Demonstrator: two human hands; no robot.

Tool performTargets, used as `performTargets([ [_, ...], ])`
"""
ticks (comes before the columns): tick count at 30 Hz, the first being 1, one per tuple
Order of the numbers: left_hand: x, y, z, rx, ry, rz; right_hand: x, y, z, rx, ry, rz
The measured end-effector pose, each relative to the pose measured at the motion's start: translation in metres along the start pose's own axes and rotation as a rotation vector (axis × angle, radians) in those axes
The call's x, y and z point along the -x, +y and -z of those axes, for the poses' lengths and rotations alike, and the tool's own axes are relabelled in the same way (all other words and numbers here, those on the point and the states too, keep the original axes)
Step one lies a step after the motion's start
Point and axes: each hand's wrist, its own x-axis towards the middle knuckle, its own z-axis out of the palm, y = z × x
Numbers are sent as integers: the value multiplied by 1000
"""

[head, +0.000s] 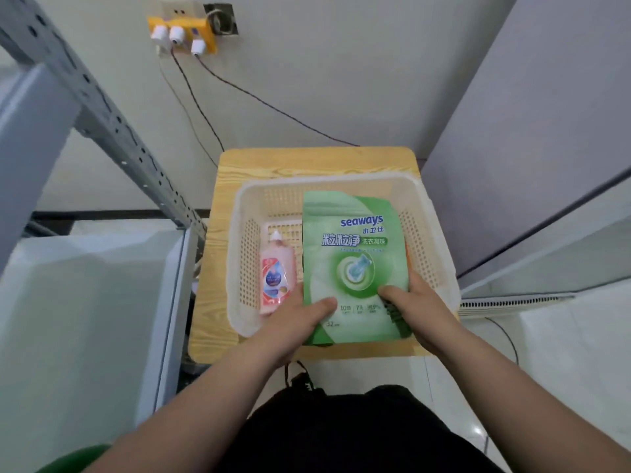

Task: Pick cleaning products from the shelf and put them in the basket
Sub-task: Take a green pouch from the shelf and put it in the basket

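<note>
The left thumb lies flat on the printed front of the green Seaways laundry-bead pouch [355,254] near its lower left corner. The other fingers are tucked beneath it, out of sight, so the left hand [293,324] pinches that corner. The right hand [421,310] does the same at the lower right corner: thumb on top, pointing inward, the other fingers hidden behind the edge of the pack. Between the two hands the pouch is held face up over the right part of the basket [421,233]. Its top reaches toward the far wall and its bottom edge hangs out past the near rim. I cannot tell whether it rests on anything below. Something dark with an orange edge peeks out from under its right side, too covered to name. To the left of the pouch a pink bottle [277,278] with a white cap lies on the basket floor, cap toward the far side, close to the left wall. The basket is cream perforated plastic and sits on a small wood-grain surface [307,162] against the wall. A grey perforated shelf upright [112,131] slants past on the left. High on the wall a yellow power strip [182,30] carries white plugs, with thin cables [259,100] trailing down from it.
</note>
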Motion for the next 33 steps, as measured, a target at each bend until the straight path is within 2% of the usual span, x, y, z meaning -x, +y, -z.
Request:
performTargets([
  [3, -37, 23, 22, -137, 62, 55, -37, -19, -21, 172, 42, -20],
  [6, -60, 32, 35, -421, 137, 85, -61, -26, -39, 408, 64, -51],
  [12, -77, 26, 39, -874, 222, 27, -90, -19, -48, 553, -7, -28],
  [16, -78, 18, 43, -877, 285, 66, -97, -16, -49, 497, -31, -25],
  [18, -79, 14, 42, -996, 325, -6, -98, -15, -50, 565, -5, 29],
  [20, -79, 12, 37, -1155, 251, -122, -99, -10, -54, 769, -51, 96],
  [22, -81, 7, 30, -1255, 103, -152, -99, -1, -57, 931, -165, 191],
  [24, -82, 3, 24, -1279, 28, -98, -101, 7, -56, 1005, -274, 220],
  [28, -76, 10, 16, -1258, 47, -51, -110, 4, -40, 1097, -428, 233],
  [30, -65, 20, 13, -1218, 110, -55, -110, -7, -29, 1154, -491, 286],
  [33, -32, 30, 2, -1095, 290, -92, -101, -22, -11, 1238, -560, 490],
])
